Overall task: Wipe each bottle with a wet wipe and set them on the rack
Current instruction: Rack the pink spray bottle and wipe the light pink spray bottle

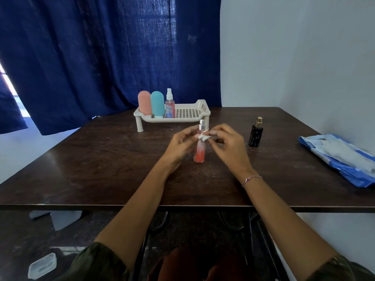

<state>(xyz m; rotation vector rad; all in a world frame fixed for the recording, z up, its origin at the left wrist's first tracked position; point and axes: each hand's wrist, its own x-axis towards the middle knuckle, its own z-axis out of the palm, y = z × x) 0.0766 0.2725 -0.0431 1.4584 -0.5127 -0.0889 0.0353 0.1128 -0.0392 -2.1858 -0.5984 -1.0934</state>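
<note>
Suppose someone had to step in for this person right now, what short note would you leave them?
Left hand: steadies the pink-red spray bottle, which stands upright on the table.
Right hand: presses a small white wet wipe against the bottle's upper part.
Rack: holds three bottles at its left end: a pink one, a teal one and a clear spray bottle. Its right part is free.
Left to do: finish wiping this bottle and rack it, then wipe and rack the black bottle standing to the right.
The blue-and-white pack lies at the table's right edge.
</note>
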